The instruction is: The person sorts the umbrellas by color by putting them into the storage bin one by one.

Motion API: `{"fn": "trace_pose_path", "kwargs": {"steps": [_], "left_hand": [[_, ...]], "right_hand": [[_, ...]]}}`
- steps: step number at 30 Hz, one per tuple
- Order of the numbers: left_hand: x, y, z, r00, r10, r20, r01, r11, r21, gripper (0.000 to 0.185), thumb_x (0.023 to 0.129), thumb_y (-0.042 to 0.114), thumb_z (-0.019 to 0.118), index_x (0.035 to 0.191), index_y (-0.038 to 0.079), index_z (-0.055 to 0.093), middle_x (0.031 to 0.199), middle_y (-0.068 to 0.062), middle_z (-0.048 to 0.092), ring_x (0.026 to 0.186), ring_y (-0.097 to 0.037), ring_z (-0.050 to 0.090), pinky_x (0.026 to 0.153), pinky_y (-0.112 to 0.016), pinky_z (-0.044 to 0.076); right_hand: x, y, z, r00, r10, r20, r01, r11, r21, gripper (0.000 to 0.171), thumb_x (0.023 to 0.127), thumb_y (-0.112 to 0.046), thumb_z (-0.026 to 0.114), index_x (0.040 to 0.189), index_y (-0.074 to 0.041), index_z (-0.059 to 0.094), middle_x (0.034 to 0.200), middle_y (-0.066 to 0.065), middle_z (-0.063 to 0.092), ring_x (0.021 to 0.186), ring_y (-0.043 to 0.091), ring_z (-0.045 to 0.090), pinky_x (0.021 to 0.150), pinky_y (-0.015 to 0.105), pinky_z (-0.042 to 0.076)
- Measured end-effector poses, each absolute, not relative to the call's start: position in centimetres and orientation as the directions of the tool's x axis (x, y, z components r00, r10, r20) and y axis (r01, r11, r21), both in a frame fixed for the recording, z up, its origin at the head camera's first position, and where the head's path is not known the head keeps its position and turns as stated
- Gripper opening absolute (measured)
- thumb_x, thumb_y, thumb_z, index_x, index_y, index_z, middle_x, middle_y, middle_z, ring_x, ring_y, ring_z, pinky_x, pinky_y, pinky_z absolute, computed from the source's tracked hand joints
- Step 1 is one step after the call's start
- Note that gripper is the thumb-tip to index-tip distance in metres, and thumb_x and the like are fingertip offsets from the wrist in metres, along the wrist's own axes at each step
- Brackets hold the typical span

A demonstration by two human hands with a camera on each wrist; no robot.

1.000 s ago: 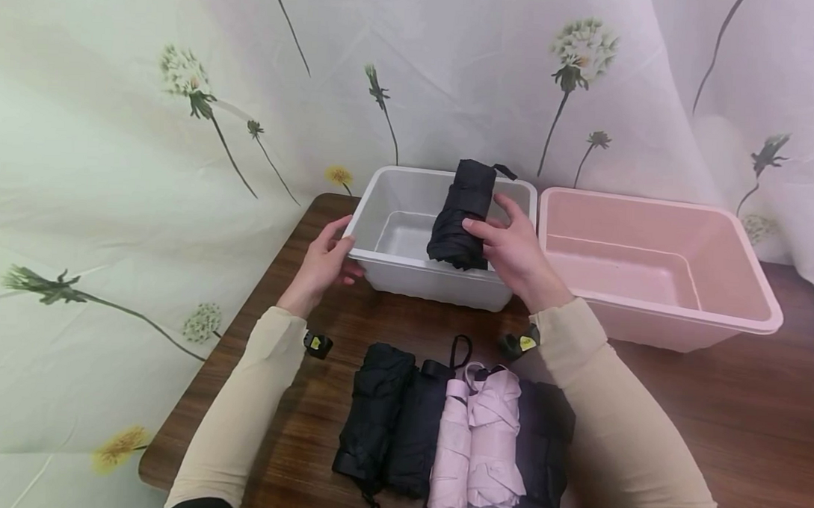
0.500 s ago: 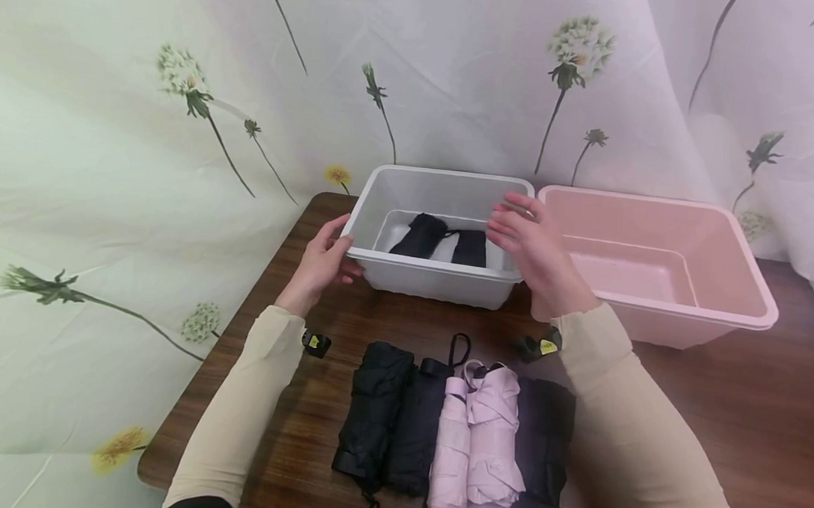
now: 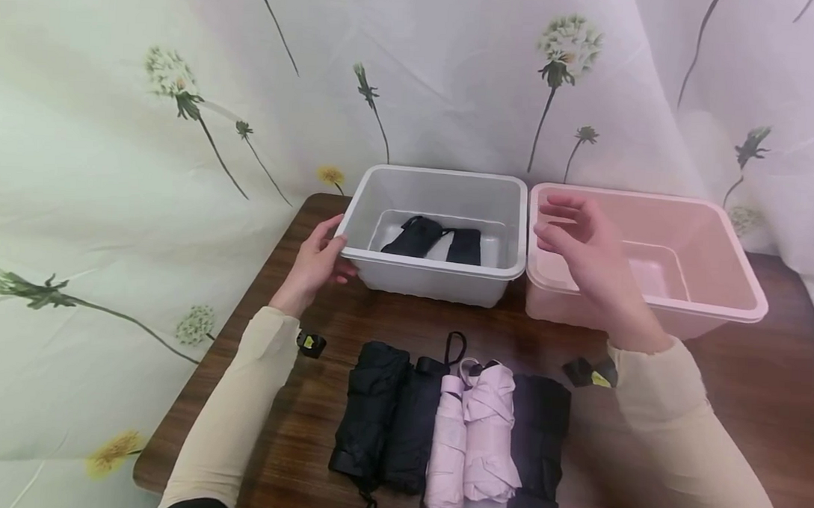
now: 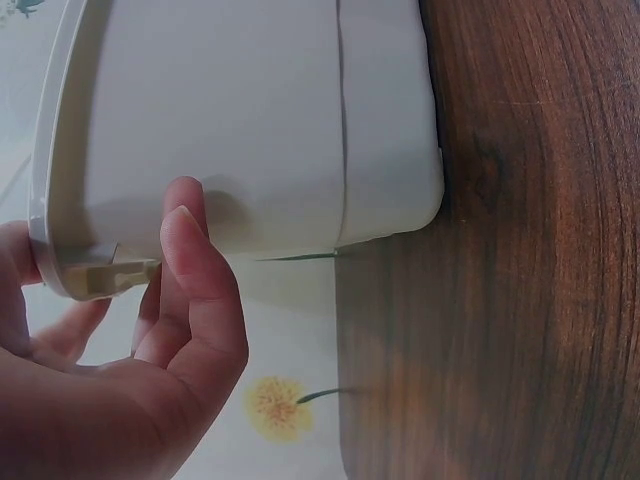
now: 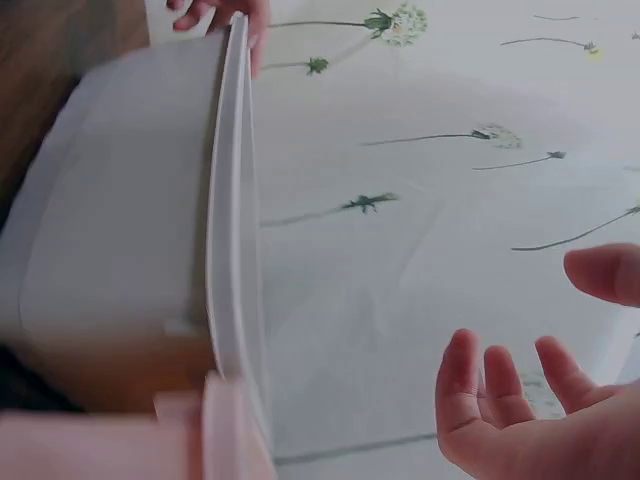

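While the left hand (image 3: pixel 312 266) pinches the gray bin (image 3: pixel 433 283) on the tabletop (image 3: pixel 293 437) by its rim and the right hand (image 3: pixel 592 257) hovers near the pink bin (image 3: pixel 700 238), fingers relaxed, empty, the gray bin seems light, stiff, smooth, best held by that lip.

Light-grey rectangular bin (image 3: pixel 439 283) and pink rectangular bin (image 3: pixel 680 222), both smooth, shiny plastic. Wrinkled black folded cloth umbrellas (image 3: pixel 372 402), probably matt, and pale-pink cloth umbrellas (image 3: pixel 491 440). Dark-brown wood-grained tabletop (image 3: pixel 295 444); creased white floral cloth backdrop (image 3: pixel 446 98).
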State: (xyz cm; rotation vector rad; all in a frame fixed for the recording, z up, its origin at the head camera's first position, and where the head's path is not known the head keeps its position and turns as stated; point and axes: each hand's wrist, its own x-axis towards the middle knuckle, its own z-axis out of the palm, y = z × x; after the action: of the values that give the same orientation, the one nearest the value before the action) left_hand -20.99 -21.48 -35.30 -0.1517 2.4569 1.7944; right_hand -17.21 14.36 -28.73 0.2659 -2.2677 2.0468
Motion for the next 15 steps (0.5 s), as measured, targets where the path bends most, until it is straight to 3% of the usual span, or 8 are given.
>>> {"fn": "trace_pose_path", "kwargs": {"steps": [5, 15], "left_hand": [[-21.1, -21.5, -35.3, -0.991, -0.022, -0.130, -0.130, 0.312, 0.941, 0.046, 0.095, 0.024, 0.039, 0.140, 0.025, 0.027, 0.110, -0.015, 0.048, 0.086, -0.041, 0.060, 0.067, -0.044, 0.052], [-21.1, -21.4, -35.3, -0.990, -0.028, -0.141, -0.142, 0.313, 0.939, 0.047, 0.095, 0.025, 0.039, 0.140, 0.025, 0.027, 0.111, -0.015, 0.049, 0.083, -0.038, 0.061, 0.065, -0.042, 0.052]], "right_hand": [[-15.2, 15.8, -28.3, -0.976, -0.073, 0.206, -0.219, 0.338, -0.915, 0.042, 0.085, -0.023, 0.060, 0.123, -0.014, 0.044, 0.119, 0.000, 0.049, 0.103, 0.012, 0.054, 0.082, 0.013, 0.045], [-12.3, 18.4, -30.1, -0.971, -0.131, 0.198, -0.238, 0.529, -0.815, 0.046, 0.084, -0.023, 0.062, 0.124, -0.013, 0.041, 0.119, 0.001, 0.048, 0.100, 0.014, 0.053, 0.076, 0.007, 0.044]]}}
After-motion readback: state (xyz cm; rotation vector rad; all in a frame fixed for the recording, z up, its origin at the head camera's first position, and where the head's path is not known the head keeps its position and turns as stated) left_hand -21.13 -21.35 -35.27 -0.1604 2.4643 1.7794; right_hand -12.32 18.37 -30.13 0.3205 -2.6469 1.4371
